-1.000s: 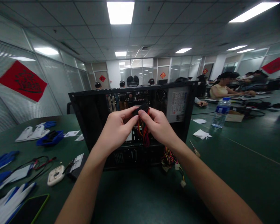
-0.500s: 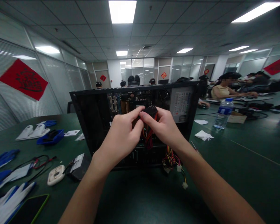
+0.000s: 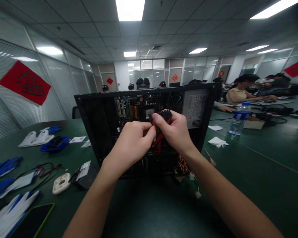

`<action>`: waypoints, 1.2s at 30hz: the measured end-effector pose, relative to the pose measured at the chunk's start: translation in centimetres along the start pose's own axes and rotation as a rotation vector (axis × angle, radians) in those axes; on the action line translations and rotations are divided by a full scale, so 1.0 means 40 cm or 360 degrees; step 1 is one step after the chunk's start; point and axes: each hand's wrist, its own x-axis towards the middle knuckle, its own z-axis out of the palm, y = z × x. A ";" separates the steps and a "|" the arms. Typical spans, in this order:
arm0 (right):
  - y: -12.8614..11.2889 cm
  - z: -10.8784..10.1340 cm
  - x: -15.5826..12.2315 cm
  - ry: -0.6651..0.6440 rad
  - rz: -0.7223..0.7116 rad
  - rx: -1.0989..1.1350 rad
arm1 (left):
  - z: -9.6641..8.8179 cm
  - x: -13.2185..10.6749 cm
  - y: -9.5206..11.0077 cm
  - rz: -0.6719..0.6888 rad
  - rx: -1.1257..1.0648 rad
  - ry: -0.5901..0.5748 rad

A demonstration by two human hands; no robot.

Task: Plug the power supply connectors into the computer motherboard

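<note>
Gloves (image 3: 12, 211) and a phone (image 3: 32, 220) lie lower left in my view, a blue tray (image 3: 61, 145) holding dark items (image 3: 56, 141) middle left, a bottle (image 3: 239, 119) middle right. At centre, the open computer case (image 3: 98, 125) contains a motherboard (image 3: 149, 101) and a power supply (image 3: 194, 107); my left hand (image 3: 130, 140) blocks part of it, bunched, on what I cannot tell. In front of the case, my right hand (image 3: 176, 134) grips a black connector (image 3: 166, 114) with coloured wires (image 3: 158, 142).

Grn tbl (image 3: 144, 208) w/ PC case (image 3: 129, 114), gloves (image 3: 12, 213), btl (image 3: 239, 119)
</note>
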 end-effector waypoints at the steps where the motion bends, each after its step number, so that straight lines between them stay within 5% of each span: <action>1: 0.006 0.001 0.000 -0.0005 -0.0015 -0.0037 | 0.000 0.004 -0.005 -0.0009 0.0047 0.0005; 7: 0.105 0.022 0.003 -0.0134 -0.0062 -0.0643 | 0.060 0.057 -0.113 -0.0181 0.0183 -0.0050; 12: 0.234 0.044 -0.004 -0.0413 0.0205 -0.1148 | 0.174 0.095 -0.248 -0.0391 0.0250 -0.0287; 15: 0.262 0.049 -0.013 -0.0631 0.0394 -0.1315 | 0.222 0.096 -0.289 -0.0529 0.0252 -0.0406; 21: 0.251 0.065 -0.023 -0.0749 0.0644 -0.1370 | 0.229 0.087 -0.283 -0.0678 0.0429 -0.0387; 36: 0.248 0.070 -0.026 -0.0720 0.0670 -0.1354 | 0.239 0.109 -0.264 -0.0754 0.0411 -0.0512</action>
